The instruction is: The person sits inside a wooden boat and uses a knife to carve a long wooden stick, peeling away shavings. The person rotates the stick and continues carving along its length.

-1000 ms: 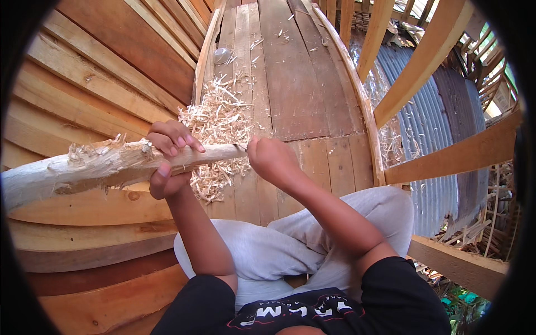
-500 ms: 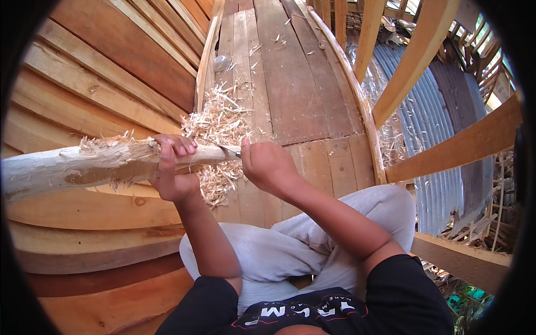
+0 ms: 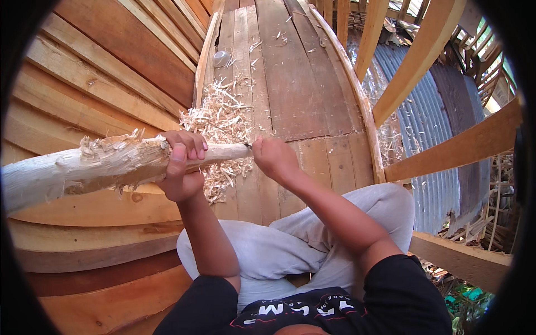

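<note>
Clock positions take the middle of the view as centre. Your left hand (image 3: 184, 167) grips the peeled wooden pole (image 3: 106, 167), which runs in from 9 o'clock and narrows towards the middle. Your right hand (image 3: 276, 162) is closed in a fist at the narrow end; a dark sliver, apparently a knife blade (image 3: 247, 146), shows there, the rest hidden.

Principal risk: your left fingers lie bare on the pole, at 9 o'clock from the blade and near it. Should a stroke run that way and slip, they would probably take the cut.

Second: the frayed, lumpy stretch beyond your left hand suggests uneven grain; a blade snagging there could jump or tear too deep.

Third: the narrow end shows no prop, so a hard pull could twist the pole in your grip. Your grey trousers (image 3: 251, 245), at 6 o'clock, would catch a blade pulled inward.

Minor: loose wood shavings (image 3: 215, 114) on the plank floor (image 3: 290, 84), at 10 to 11 o'clock, could hide a dropped blade.
</note>
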